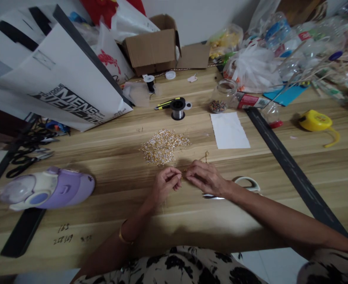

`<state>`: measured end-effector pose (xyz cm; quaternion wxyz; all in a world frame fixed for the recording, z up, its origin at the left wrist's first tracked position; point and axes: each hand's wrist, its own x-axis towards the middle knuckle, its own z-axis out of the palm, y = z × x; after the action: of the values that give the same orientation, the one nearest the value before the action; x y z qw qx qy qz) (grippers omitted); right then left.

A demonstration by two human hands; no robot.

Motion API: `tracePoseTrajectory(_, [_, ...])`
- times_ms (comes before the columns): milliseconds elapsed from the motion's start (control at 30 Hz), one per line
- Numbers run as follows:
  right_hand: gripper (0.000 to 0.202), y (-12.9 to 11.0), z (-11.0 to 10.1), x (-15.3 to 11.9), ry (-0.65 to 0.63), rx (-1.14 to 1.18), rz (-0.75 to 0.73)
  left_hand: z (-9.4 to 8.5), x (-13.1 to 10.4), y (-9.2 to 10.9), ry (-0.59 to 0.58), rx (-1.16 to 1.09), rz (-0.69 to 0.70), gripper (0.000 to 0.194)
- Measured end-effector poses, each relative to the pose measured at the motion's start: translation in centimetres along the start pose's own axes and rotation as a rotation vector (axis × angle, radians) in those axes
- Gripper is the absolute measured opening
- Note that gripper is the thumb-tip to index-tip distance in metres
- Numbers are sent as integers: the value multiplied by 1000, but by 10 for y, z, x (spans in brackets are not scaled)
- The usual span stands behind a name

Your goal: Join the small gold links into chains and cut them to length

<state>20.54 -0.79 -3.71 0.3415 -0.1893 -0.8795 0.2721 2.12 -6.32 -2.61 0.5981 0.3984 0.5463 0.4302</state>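
Note:
Close together over the wooden table (114,213), my two hands work at tiny gold-coloured bits. My left hand (167,182) is closed, thumb and forefinger pinched on something too small to make out. Opposite it, my right hand (206,176) pinches what looks like a thin gold chain (206,155), part of which lies on the table behind the knuckles. Just beyond the fingers spreads a pile of small gold-and-clear beads (163,146). White-handled scissors (247,182) lie partly under my right wrist.
A wire spool (177,109), a yellow-black cutter (164,104), a jar of beads (221,98) and white paper (229,131) stand or lie beyond the pile. A purple bottle (64,188) lies left; a yellow tape measure (315,120) is right. Bags and a cardboard box (150,49) line the back.

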Motion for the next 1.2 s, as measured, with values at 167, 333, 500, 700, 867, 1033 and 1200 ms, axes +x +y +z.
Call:
tracePoseTrajectory(167, [8, -1, 0, 1, 2, -9, 5, 0, 0, 0, 10, 9, 8, 21])
tracePoseTrajectory(333, [8, -2, -1, 2, 1, -5, 6, 1, 0, 0, 16, 16, 11, 19])
tracePoseTrajectory(500, [7, -1, -1, 2, -11, -6, 12, 1, 0, -1, 13, 22, 12, 20])
tracePoseTrajectory(700, [8, -2, -1, 3, -13, -15, 12, 1, -1, 2, 14, 27, 4, 21])
tracePoseTrajectory(867, [8, -1, 0, 2, -12, -19, 13, 1, -2, 3, 10, 23, -1, 20])
tracePoseTrajectory(1033, [10, -1, 0, 2, -16, -27, 21, 1, -2, 2, 7, 9, -1, 22])
tracePoseTrajectory(1200, [9, -2, -1, 2, -26, -39, 14, 1, -1, 1, 6, 1, -11, 23])
